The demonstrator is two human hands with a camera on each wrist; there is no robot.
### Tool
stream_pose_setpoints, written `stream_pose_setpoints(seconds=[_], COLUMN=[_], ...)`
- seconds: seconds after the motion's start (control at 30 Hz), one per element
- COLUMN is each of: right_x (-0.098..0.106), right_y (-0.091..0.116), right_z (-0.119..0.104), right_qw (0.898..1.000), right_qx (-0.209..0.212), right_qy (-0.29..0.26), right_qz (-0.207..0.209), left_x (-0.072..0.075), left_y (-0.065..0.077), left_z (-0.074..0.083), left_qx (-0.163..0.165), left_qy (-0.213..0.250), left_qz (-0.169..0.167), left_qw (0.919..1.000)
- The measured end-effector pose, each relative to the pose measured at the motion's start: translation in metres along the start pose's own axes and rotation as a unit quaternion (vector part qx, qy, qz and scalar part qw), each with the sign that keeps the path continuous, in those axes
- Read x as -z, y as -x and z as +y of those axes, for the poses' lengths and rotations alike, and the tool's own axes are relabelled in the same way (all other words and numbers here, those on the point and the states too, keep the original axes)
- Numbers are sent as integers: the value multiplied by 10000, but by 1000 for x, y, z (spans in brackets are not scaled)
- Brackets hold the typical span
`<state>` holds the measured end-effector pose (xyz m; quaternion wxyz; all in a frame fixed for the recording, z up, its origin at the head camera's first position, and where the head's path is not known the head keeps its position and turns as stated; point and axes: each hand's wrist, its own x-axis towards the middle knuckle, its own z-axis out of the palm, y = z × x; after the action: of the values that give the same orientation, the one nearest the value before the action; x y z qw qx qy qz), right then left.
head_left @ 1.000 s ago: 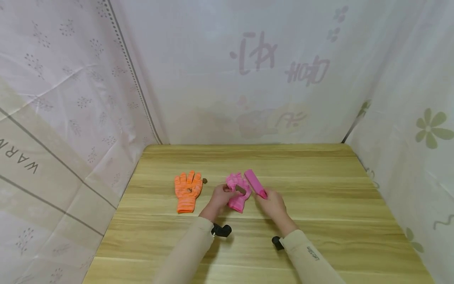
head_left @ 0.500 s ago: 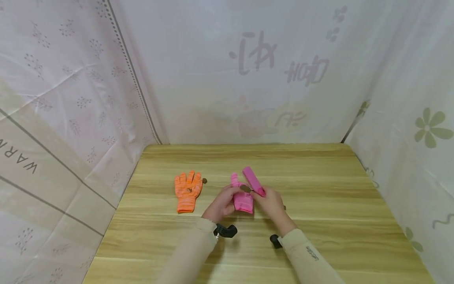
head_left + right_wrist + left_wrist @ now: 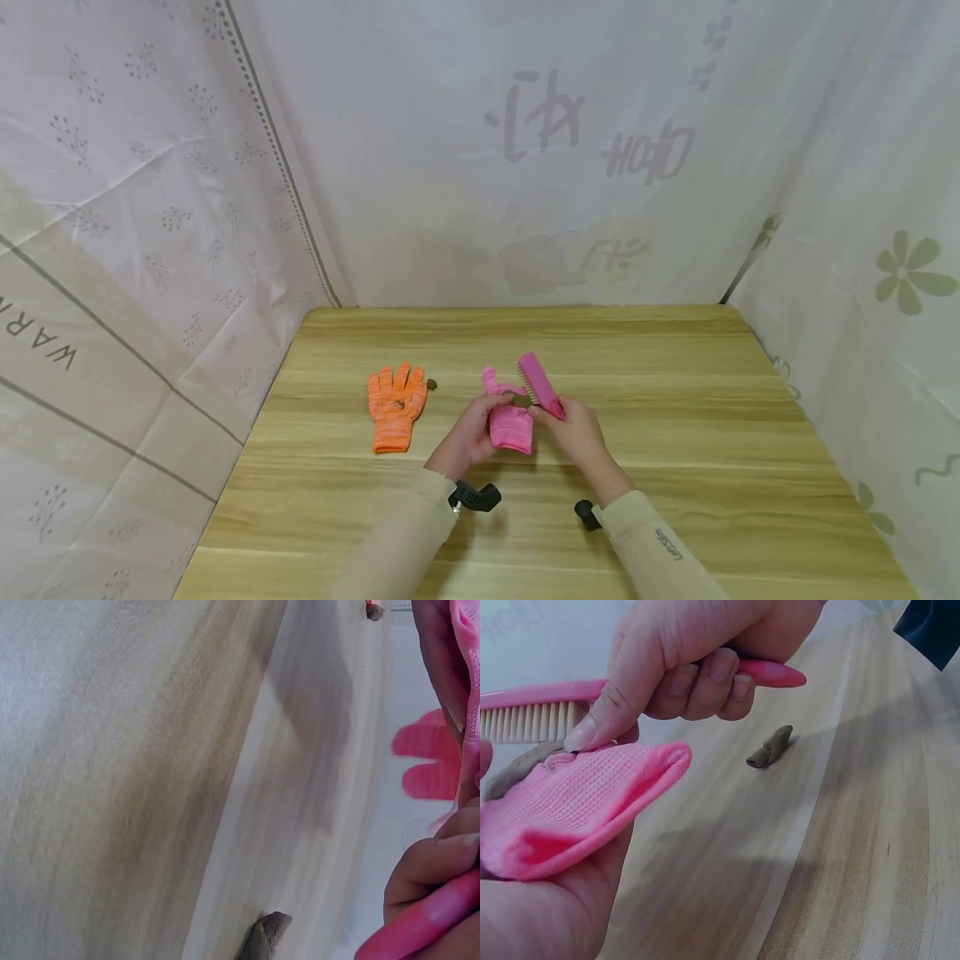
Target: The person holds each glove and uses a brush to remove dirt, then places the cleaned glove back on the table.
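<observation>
In the head view my left hand (image 3: 467, 435) holds a pink knit glove (image 3: 512, 435) from below, its cuff toward me. A flattened brown, clay-like lump (image 3: 517, 400) lies on the glove, near my left thumb. My right hand (image 3: 577, 429) grips a pink brush (image 3: 542, 385) by its handle. In the left wrist view the pale bristles (image 3: 529, 724) point down beside the lump, and the right thumb (image 3: 592, 727) presses at the lump's edge. The right wrist view shows only part of the brush handle (image 3: 427, 919) and the glove's edge.
An orange knit glove (image 3: 392, 429) lies flat at the left of the wooden table (image 3: 675, 467), a brown smear (image 3: 400, 404) on its palm. Beside it sits a small brown bit (image 3: 431, 384). Another brown piece (image 3: 770, 747) lies on the table near the right hand.
My left hand has gone under the pink glove and lifted it, moving slightly right. The right hand has brought the brush close to the brown lump, and its thumb now reaches the glove.
</observation>
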<state>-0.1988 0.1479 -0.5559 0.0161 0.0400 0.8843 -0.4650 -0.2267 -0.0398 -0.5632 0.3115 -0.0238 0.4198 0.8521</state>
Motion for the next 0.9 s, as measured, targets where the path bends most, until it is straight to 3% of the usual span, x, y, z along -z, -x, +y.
stream_pose_setpoints(seconds=[0.53, 0.9], right_x=[7, -1], right_y=[6, 17], right_z=[1, -8], right_qw=[9996, 9992], right_qx=[62, 68], right_qy=[71, -183], right_qz=[256, 363], left_x=[-6, -4], left_y=[6, 5], left_z=[2, -7], left_qx=[-59, -659], left_qy=[157, -41], left_qz=[-234, 768], left_qw=[9996, 9949])
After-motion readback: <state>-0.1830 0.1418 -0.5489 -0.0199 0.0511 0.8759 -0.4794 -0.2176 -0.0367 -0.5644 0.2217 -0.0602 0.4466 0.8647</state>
